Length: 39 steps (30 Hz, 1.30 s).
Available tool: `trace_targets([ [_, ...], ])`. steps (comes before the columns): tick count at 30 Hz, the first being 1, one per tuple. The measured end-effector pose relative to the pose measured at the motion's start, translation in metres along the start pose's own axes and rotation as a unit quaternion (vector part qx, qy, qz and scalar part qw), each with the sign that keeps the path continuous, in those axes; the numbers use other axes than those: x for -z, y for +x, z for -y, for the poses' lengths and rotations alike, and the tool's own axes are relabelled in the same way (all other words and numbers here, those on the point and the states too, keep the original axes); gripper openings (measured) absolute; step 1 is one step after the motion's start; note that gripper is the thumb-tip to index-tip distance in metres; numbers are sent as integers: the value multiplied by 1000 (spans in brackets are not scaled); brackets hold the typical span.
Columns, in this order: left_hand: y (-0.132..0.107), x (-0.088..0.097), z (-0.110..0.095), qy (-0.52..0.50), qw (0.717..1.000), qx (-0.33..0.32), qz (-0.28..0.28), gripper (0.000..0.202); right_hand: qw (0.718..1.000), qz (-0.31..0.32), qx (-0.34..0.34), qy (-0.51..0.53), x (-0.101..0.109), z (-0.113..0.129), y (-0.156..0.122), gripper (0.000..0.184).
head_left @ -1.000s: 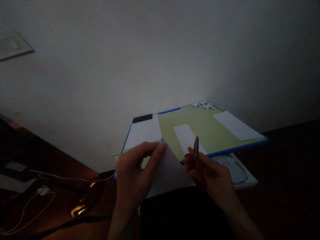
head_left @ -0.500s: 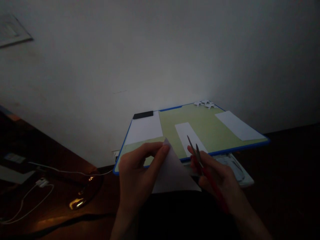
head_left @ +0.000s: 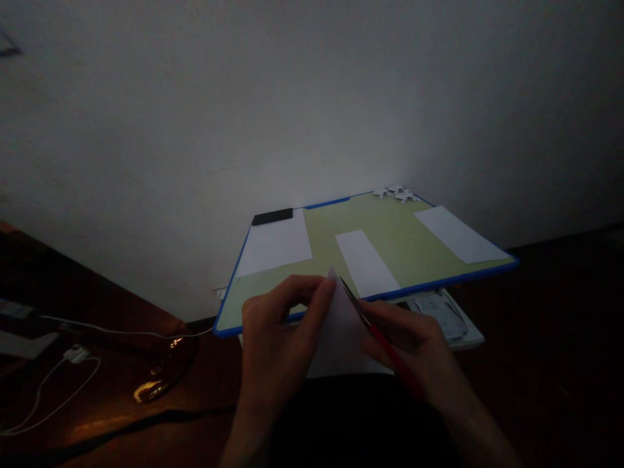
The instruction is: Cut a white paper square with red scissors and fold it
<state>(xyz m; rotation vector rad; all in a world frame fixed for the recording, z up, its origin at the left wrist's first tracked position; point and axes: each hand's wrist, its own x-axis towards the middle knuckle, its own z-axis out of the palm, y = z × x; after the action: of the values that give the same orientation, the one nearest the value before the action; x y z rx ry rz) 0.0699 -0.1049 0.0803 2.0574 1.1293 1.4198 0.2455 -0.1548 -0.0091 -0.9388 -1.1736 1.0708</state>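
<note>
My left hand (head_left: 283, 331) pinches a sheet of white paper (head_left: 334, 348) near its pointed top corner, between thumb and forefinger. The paper hangs down in front of my dark clothing. Red-handled scissors (head_left: 390, 348) are gripped in my right hand (head_left: 424, 344), their blades pointing up and left. The blade tips lie at the paper's right edge, just beside my left thumb. From this angle I cannot tell whether the paper is between the blades. Both hands are in front of the near edge of a green-topped table (head_left: 331, 221).
On the table lie a white sheet (head_left: 277, 244) under a black flat object (head_left: 272, 216), a white strip (head_left: 368, 263), another paper (head_left: 461, 235) and several small cut paper pieces (head_left: 397, 193). A drawer or shelf (head_left: 468, 335) sits underneath. White cables (head_left: 75, 354) run at left.
The scissors have moved left to the paper's edge, and their blades, spread before, are now closer together. My left hand has shifted slightly right with the paper. The view has tilted a little.
</note>
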Motion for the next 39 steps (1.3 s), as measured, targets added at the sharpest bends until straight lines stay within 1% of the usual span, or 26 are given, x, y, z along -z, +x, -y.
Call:
trace_targets([
  [5,0,1,-1,15,1000,4,12,11,999,9,9,-30,-1,4,1,38],
  [9,1,-1,-2,10,1000,13,18,14,999,3,18,-45,-4,5,3,38],
  [15,-1,-3,1,5,1000,18,16,16,1000,0,15,-23,-9,2,3,36],
  [24,-3,-6,3,-5,1000,26,-3,14,1000,-4,18,-3,-13,7,4,36],
  [31,-3,-5,5,-11,1000,19,-1,13,1000,-8,12,-27,-12,3,1,37],
  [39,-5,-6,9,-14,999,24,-47,14,999,-1,15,-29,-9,0,-2,36],
])
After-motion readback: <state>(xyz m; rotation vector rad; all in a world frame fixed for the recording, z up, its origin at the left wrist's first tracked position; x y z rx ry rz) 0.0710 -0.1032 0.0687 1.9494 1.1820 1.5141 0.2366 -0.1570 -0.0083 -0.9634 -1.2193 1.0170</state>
